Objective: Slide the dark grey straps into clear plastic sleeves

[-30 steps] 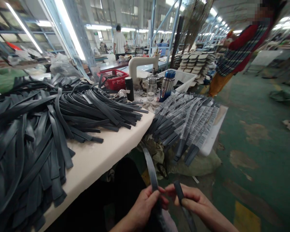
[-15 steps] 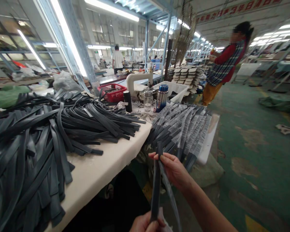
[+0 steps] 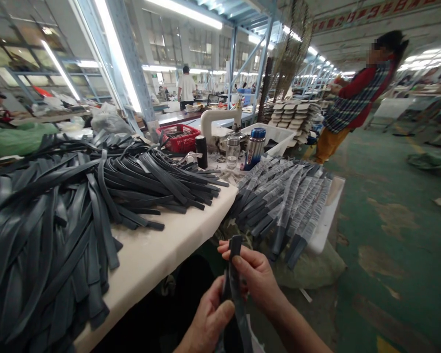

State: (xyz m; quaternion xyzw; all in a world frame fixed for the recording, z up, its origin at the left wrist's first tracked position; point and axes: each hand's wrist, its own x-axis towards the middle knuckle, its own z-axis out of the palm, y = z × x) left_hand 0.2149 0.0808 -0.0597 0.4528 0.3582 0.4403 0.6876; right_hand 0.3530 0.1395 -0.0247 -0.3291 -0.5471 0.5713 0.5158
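Note:
Close to the bottom of the head view, my right hand (image 3: 255, 274) pinches the upper end of a dark grey strap (image 3: 236, 250) between thumb and fingers. Below it, my left hand (image 3: 211, 314) is closed around a lower stretch of the strap, thumb on top. The strap's lower part runs out of the frame. To the left, a large pile of loose dark straps (image 3: 73, 211) covers much of the cream table (image 3: 176, 245). Beyond my right hand lie several straps wrapped in clear film (image 3: 297, 201), their dark ends pointing towards me.
Behind the straps stand a red basket (image 3: 178, 139), a black bottle (image 3: 201, 152), a glass jar (image 3: 232, 151), a blue-and-steel flask (image 3: 255, 149) and a cream machine arm (image 3: 220, 115). A person in a checked vest (image 3: 356, 108) stands on the right; another (image 3: 186, 87) is farther back.
My left hand has moved up the strap, closer to my right hand. My right hand has dropped slightly, and the strap ends that stood apart now overlap. The view has shifted a little left.

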